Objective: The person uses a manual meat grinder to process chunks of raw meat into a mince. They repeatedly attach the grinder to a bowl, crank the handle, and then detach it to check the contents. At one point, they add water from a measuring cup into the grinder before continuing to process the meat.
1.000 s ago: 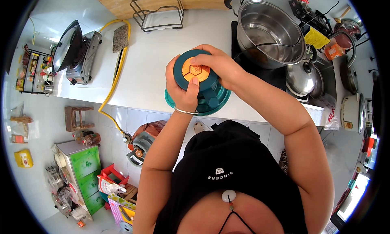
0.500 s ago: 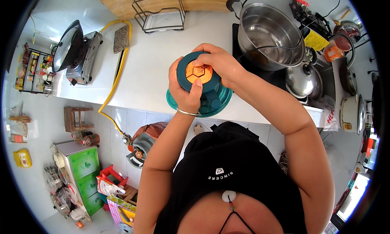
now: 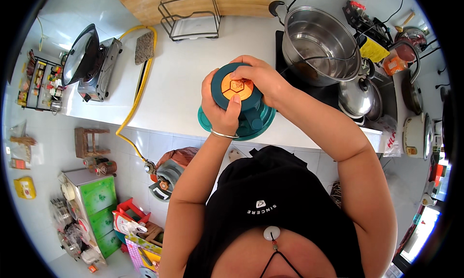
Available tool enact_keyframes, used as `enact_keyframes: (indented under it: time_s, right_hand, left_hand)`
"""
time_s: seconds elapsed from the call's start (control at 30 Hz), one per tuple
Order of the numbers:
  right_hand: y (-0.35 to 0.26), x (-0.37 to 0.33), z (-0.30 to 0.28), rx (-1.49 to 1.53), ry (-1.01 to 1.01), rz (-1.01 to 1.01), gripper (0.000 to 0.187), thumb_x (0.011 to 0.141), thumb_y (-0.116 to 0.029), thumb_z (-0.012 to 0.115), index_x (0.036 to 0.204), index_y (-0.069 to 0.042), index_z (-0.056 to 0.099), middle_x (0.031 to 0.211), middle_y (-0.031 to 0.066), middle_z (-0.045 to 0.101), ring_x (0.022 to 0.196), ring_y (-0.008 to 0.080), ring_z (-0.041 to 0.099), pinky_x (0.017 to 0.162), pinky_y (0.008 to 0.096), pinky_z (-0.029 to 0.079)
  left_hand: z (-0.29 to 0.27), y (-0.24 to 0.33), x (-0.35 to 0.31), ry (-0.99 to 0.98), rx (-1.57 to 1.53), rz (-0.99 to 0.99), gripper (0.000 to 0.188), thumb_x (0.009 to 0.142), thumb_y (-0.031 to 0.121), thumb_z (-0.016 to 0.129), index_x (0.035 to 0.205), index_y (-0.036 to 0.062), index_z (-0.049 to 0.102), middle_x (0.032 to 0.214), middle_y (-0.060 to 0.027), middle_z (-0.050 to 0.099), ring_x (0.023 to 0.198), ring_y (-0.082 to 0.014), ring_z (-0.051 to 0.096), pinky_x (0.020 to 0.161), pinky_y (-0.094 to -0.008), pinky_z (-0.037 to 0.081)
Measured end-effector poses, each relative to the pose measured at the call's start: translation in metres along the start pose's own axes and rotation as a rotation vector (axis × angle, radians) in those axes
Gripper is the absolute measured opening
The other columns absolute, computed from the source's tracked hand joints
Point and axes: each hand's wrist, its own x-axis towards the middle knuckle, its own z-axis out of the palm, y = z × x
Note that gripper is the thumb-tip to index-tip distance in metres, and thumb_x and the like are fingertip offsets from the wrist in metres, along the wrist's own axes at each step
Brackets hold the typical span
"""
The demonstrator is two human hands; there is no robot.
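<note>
On the white counter near its front edge, I hold a teal kitchen device (image 3: 217, 94) with a round dark-teal top, an orange disc in its middle and a short stub pointing toward me. Its exact kind I cannot make out. My left hand (image 3: 220, 104) wraps round its left and near side, thumb up against the disc's near edge. From the far right, my right hand (image 3: 261, 80) closes over the rim, with its thumb on the orange disc. Below it a wider, lighter teal round base (image 3: 265, 128) shows; most of the device's lower body is hidden.
A large steel pot (image 3: 321, 46) stands on a black hob to the right, beside a lidded pan (image 3: 356, 97). A wire rack (image 3: 188, 14) sits at the back. On the left are a gas stove (image 3: 104, 68) with a wok (image 3: 81, 56) and a yellow hose (image 3: 137, 97).
My hands keep their hold on the teal device with hardly any movement. The whole view has shifted very slightly.
</note>
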Motion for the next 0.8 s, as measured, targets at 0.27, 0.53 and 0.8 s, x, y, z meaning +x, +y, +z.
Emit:
enact_keyframes:
  time_s: [0.27, 0.53, 0.8]
  right_hand:
    - [-0.0072, -0.0044, 0.0061, 0.003, 0.035, -0.002, 0.025, 0.083, -0.005, 0.064, 0.106, 0.0, 0.059, 0.092, 0.011, 0.064, 0.085, 0.0177, 0.064, 0.075, 0.0284, 0.054]
    - [-0.0044, -0.0028, 0.0049, 0.028, 0.021, -0.016, 0.023, 0.083, -0.005, 0.064, 0.105, 0.0, 0.058, 0.092, 0.0107, 0.063, 0.085, 0.0176, 0.064, 0.076, 0.0285, 0.053]
    - [-0.0022, -0.0041, 0.0031, -0.037, 0.006, -0.042, 0.029, 0.084, -0.013, 0.067, 0.109, 0.0, 0.058, 0.097, 0.0101, 0.063, 0.091, 0.0174, 0.063, 0.081, 0.0289, 0.052]
  left_hand:
    - [-0.001, -0.0022, 0.0, 0.014, 0.034, 0.033, 0.061, 0.077, 0.015, 0.064, 0.131, -0.005, 0.047, 0.119, -0.0151, 0.058, 0.107, -0.0235, 0.059, 0.096, -0.0331, 0.047]
    - [-0.0011, 0.0008, -0.0007, -0.003, 0.047, 0.018, 0.059, 0.083, 0.027, 0.065, 0.13, -0.0045, 0.048, 0.124, -0.0134, 0.054, 0.113, -0.0224, 0.055, 0.1, -0.0337, 0.044]
    - [0.001, 0.0029, 0.0004, 0.003, 0.003, -0.014, 0.059, 0.083, 0.027, 0.065, 0.13, -0.0048, 0.048, 0.123, -0.0129, 0.054, 0.112, -0.0219, 0.055, 0.1, -0.0335, 0.044]
